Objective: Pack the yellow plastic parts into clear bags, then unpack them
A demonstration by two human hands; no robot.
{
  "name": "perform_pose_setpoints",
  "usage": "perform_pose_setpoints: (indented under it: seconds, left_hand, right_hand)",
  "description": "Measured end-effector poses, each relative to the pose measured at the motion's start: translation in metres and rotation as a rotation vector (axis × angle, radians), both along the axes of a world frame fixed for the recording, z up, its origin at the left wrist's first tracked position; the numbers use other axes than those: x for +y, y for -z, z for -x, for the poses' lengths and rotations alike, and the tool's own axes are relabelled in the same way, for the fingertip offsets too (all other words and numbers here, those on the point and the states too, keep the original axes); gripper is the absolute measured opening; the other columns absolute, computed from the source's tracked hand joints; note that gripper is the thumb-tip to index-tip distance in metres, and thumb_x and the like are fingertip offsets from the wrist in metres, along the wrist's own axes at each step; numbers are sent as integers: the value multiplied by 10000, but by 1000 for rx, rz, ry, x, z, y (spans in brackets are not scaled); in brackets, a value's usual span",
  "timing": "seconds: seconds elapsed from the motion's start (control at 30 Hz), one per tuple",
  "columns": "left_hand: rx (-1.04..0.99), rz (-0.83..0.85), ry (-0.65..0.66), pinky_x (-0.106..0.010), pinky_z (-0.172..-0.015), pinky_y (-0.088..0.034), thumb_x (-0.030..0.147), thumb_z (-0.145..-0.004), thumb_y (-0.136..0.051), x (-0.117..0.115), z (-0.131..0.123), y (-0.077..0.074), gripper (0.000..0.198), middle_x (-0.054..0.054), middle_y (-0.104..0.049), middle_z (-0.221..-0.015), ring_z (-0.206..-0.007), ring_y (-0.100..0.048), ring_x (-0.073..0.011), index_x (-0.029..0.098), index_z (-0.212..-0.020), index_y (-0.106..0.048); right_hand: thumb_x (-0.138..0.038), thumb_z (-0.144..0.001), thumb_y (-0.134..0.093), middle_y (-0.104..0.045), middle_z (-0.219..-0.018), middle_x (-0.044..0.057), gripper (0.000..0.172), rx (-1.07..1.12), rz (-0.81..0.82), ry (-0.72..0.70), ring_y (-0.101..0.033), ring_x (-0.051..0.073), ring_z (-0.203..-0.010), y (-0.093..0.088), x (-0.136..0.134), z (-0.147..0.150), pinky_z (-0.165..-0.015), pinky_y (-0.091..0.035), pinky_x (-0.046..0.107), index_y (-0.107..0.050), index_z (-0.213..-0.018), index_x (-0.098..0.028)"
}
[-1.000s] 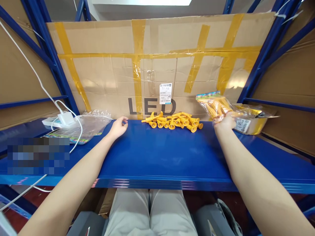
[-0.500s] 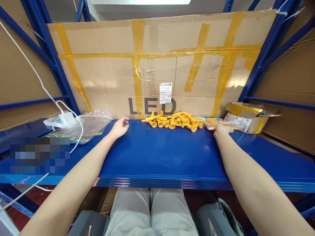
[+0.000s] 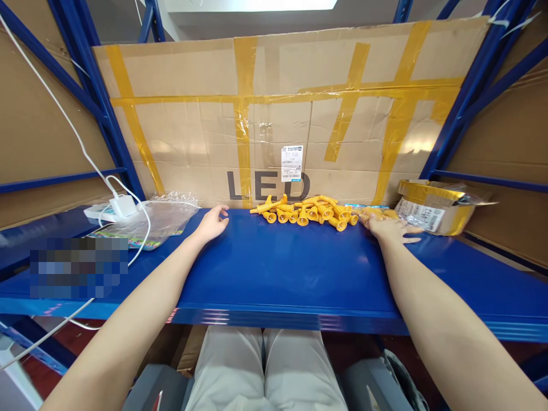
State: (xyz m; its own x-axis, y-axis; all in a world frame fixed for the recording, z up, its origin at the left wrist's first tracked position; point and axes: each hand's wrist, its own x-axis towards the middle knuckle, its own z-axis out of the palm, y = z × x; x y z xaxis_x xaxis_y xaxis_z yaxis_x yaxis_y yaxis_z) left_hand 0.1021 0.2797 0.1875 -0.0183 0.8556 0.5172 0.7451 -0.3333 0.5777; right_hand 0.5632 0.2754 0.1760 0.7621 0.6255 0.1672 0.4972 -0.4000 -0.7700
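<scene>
A heap of small yellow trumpet-shaped plastic pieces (image 3: 308, 212) lies on the blue shelf in front of the cardboard. To its left, my left hand (image 3: 213, 222) rests on the shelf with fingers loosely bent and apart, holding nothing. My right hand (image 3: 387, 228) is spread out at the heap's right end, over the near side of a clear plastic bag (image 3: 377, 213) with yellow-orange contents. It appears to touch the bag, part of which it hides. Beside that hand sits a small taped carton (image 3: 445, 208).
A large cardboard sheet (image 3: 197, 137) marked LED walls off the back of the blue shelf (image 3: 291, 274). On the left are a flat plastic bag (image 3: 166, 220), a white charger (image 3: 123, 205) and its cable. Blue rack posts (image 3: 113, 131) rise at both sides.
My right hand has opened out, its fingers now spread, and shifted slightly at the bag. My left hand stays in place. The whole view has shifted a little to the right.
</scene>
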Motion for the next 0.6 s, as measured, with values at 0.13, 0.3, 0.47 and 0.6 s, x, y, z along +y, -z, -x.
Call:
perform_pose_setpoints:
  seconds: [0.13,0.3,0.47,0.6]
  left_hand:
    - [10,15,3,-271,-713,-476,159,-684,-543,0,0,0,296,-19,-640,-898,-637,-557,-130,190,-977,-578]
    - [58,36,2,-283,-742,-486,173,-711,-528,-2,-1,0,297,-22,-644,-926,-658,-568,-129,182,-1005,-572]
    - [88,56,3,-283,-754,-490,172,-725,-524,-4,-2,-1,299,-26,-646,-934,-682,-578,-131,175,-1021,-566]
    - [91,63,8,-282,-755,-489,169,-738,-518,-7,-3,-2,302,-32,-643,-944,-690,-580,-131,165,-1036,-562]
  right_hand:
    - [-578,-661,-658,-153,-1544,240,1011,11,86,73,-209,393,-1394,-3,-1,5,-1057,-245,621,-252,-1483,-150]
    - [-628,-649,-647,-132,-1555,225,1086,-53,141,53,-145,388,-1414,2,1,2,-1098,-181,593,-192,-1498,-128]
    - [-677,-689,-565,-142,-1552,225,1085,-84,187,61,-109,388,-1423,4,2,3,-1106,-143,624,-142,-1502,-97]
    - [-660,-695,-564,-162,-1538,245,1062,-91,172,79,-132,401,-1415,5,2,5,-1099,-144,636,-163,-1493,-84]
